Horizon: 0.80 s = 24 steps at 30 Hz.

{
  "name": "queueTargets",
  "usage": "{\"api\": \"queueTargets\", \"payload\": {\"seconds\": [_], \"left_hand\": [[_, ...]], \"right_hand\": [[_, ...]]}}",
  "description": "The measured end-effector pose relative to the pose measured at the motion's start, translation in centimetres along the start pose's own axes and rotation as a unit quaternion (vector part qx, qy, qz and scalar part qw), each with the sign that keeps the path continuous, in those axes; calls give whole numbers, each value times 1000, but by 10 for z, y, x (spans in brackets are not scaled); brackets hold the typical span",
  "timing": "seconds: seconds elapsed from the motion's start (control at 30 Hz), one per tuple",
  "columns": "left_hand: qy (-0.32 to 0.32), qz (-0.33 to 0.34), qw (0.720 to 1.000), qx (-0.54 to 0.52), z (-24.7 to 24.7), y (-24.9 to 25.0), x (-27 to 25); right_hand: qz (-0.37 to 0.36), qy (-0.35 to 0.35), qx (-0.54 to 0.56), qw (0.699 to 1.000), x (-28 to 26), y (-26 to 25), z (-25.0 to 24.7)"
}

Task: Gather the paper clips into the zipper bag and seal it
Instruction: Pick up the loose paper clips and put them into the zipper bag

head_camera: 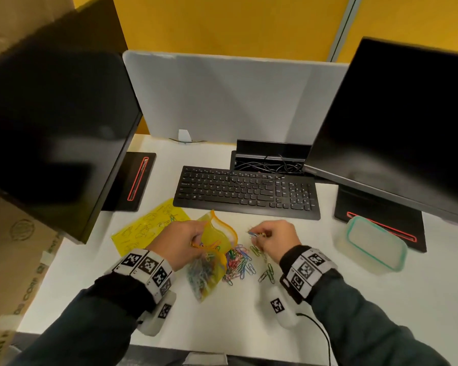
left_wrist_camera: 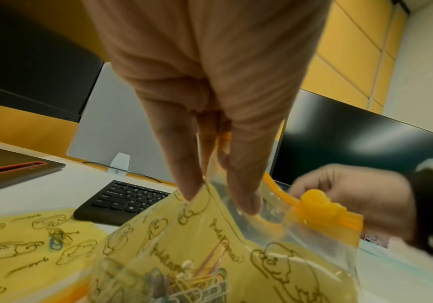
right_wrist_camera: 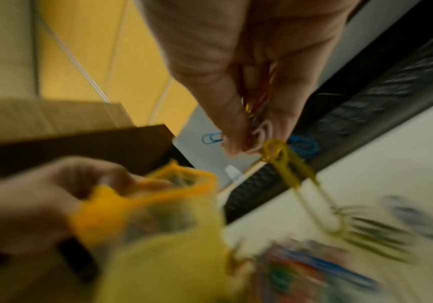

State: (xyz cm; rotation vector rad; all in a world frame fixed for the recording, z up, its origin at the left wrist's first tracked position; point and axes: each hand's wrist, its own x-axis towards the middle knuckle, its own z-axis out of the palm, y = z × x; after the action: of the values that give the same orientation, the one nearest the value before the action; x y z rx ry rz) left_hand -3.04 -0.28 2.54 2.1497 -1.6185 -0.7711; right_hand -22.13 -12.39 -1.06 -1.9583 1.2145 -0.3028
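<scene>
Clearly the gathering step is under way. The left hand (head_camera: 181,244) pinches the rim of the zipper bag (head_camera: 209,262) between thumb and fingers (left_wrist_camera: 184,180), holding its mouth open just above the counter (head_camera: 222,318). The right hand (head_camera: 274,237), at three o'clock from the bag, pinches a small bunch of paper clips (head_camera: 255,234). More loose clips (head_camera: 239,262) lie touching the bag at its four o'clock. Next, I judge, the bunch must go over the mouth and drop in; sealing is far off.

Glossy clear plastic zipper bag (head_camera: 209,262); smooth coloured-coated paper clips (head_camera: 239,262).
</scene>
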Motion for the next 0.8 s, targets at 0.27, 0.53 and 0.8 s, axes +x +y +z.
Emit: {"api": "queueTargets", "payload": {"seconds": [0.27, 0.53, 0.8], "left_hand": [[3, 1, 1000, -21, -1, 9, 2], [43, -30, 998, -38, -8, -18, -3], [49, -26, 998, -34, -12, -25, -6]], "right_hand": [[-107, -104, 22, 989, 1, -63, 16], [-1, -176, -235, 956, -6, 11, 38], [-70, -160, -312, 934, -1, 20, 56]]}}
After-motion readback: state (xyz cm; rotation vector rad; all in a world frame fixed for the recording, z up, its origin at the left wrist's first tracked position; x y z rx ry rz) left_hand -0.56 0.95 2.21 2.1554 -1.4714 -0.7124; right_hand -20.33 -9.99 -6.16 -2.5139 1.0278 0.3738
